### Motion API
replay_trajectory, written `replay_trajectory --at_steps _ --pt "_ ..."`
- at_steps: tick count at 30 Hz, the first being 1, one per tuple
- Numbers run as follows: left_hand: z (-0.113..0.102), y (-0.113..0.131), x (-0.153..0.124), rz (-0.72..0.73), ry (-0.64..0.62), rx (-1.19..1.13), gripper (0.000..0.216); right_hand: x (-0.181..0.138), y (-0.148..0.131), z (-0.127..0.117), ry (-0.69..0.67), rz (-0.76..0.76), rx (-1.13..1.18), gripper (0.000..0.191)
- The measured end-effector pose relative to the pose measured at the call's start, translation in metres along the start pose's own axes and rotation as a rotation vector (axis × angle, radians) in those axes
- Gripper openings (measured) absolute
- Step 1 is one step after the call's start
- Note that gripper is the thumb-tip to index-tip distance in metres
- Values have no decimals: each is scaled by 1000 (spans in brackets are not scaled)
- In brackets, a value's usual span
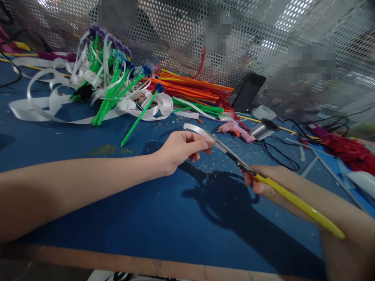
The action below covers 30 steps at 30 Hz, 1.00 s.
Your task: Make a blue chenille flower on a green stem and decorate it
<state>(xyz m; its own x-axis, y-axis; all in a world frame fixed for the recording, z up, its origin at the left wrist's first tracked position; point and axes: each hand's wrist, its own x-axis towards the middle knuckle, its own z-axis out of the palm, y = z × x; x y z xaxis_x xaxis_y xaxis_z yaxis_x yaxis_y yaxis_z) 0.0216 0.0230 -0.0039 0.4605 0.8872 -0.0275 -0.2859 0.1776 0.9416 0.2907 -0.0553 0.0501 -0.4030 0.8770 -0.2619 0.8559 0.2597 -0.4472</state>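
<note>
Between thumb and fingers, my left hand point(187, 146) pinches a short piece of white ribbon point(195, 129) above the blue tabletop. My right hand point(263, 179) is closed on a pair of scissors with yellow handles point(301, 202). The scissor blades point up and left and lie along the ribbon, close to my left fingertips. Whether they have cut into it I cannot tell. Behind my left hand lies a single green pipe-cleaner stem with a dark blue flower point(140, 116). A bundle of similar green stems point(108, 97) lies farther left among loops of white ribbon point(43, 111).
Orange pipe cleaners point(187, 88) lie along the perforated metal screen point(175, 35). A phone point(249, 91) leans there. A pink glue gun point(236, 130), a spool of wire point(263, 128) and black cables are behind the scissors. Red material point(348, 152) lies at right. The table has a wooden front edge point(146, 267).
</note>
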Motion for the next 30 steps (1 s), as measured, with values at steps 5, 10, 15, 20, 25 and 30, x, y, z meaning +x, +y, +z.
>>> replay_trajectory --at_steps 5,10,15,20,25,30 --pt "-1 -1 0 20 -25 -23 25 -1 -1 -3 6 52 -34 69" --pt "-1 -1 0 29 -28 -22 23 -4 -4 -2 -6 87 -48 70" --pt "1 0 -2 10 -66 33 16 -4 -1 5 3 -7 -44 67" --pt "3 1 -3 0 -72 37 14 -1 0 10 18 -53 -45 62" --pt "2 1 -3 3 -69 37 14 1 -7 7 23 16 -41 71" --pt "1 1 -4 12 -85 33 21 0 -11 5 12 66 -49 75"
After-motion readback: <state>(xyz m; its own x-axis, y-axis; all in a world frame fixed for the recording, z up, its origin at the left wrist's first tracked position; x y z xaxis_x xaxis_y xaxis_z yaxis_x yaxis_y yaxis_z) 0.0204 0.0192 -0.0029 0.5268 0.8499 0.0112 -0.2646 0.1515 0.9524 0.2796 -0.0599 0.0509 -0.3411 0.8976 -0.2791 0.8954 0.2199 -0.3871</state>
